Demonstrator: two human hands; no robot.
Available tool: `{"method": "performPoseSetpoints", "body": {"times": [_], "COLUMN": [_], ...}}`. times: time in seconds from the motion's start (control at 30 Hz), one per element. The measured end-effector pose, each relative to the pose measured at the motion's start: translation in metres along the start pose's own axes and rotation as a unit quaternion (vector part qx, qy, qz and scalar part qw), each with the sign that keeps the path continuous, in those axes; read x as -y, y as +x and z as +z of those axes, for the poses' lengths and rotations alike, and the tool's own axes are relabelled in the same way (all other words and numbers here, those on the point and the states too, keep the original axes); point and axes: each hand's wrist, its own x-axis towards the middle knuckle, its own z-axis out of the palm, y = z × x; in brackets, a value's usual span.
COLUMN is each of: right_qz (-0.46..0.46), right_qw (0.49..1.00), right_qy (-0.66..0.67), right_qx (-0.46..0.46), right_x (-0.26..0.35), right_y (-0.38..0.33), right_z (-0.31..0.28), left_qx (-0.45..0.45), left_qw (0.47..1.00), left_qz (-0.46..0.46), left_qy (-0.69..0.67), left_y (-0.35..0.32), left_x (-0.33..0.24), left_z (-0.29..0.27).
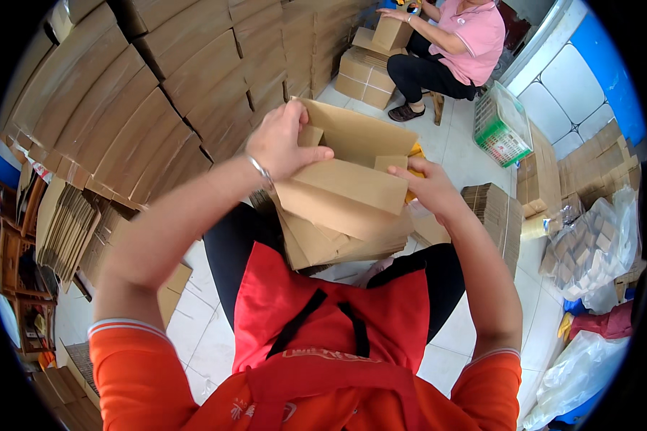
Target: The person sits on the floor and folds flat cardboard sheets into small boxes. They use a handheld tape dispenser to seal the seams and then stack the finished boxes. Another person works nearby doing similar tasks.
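An open cardboard box is held between my two hands, tilted, with its top flaps standing up. On its left side my left hand grips the upper edge, thumb laid over the near flap. My right hand pinches the right side flap between thumb and fingers. Under the box lies a stack of flat cardboard pieces, in front of my knees. A yellow object shows partly behind my right hand; its kind is hidden.
A tall wall of stacked cardboard rises at the left. Ahead, a co-worker in a pink shirt sits handling a box. To the right are a green-and-white basket, bundled flat cardboard and a clear bag of small cardboard pieces.
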Motion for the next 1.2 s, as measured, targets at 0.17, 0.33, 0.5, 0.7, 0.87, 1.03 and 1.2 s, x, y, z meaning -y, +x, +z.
{"method": "performPoseSetpoints", "body": {"times": [0.17, 0.33, 0.5, 0.7, 0.87, 1.03, 1.2], "right_qz": [0.019, 0.068, 0.017, -0.021, -0.081, -0.287, -0.181], "right_qw": [0.983, 0.985, 0.997, 0.996, 0.970, 0.928, 0.968], "right_qy": [0.183, 0.157, 0.080, 0.037, 0.050, 0.233, 0.162], "right_qx": [0.011, -0.028, -0.012, -0.074, -0.224, -0.040, 0.063], "right_x": [-0.001, 0.012, 0.001, -0.020, -0.006, 0.043, 0.023], "right_y": [-0.010, -0.007, -0.001, -0.003, -0.016, -0.058, -0.033], "right_z": [-0.006, -0.010, -0.006, -0.003, -0.032, -0.050, -0.015], "left_qx": [-0.175, -0.125, -0.063, 0.044, 0.083, 0.065, 0.055], "left_qw": [0.978, 0.971, 0.984, 0.987, 0.985, 0.980, 0.978], "left_qz": [0.113, 0.197, 0.158, 0.135, 0.127, 0.173, 0.202], "left_qy": [0.013, -0.047, -0.058, 0.070, 0.082, 0.071, 0.014], "left_y": [-0.013, -0.012, -0.012, -0.002, -0.005, -0.003, -0.003], "left_x": [0.005, 0.019, 0.021, 0.014, 0.016, 0.032, 0.034], "left_z": [0.018, 0.022, 0.015, 0.027, 0.017, 0.024, 0.021]}}
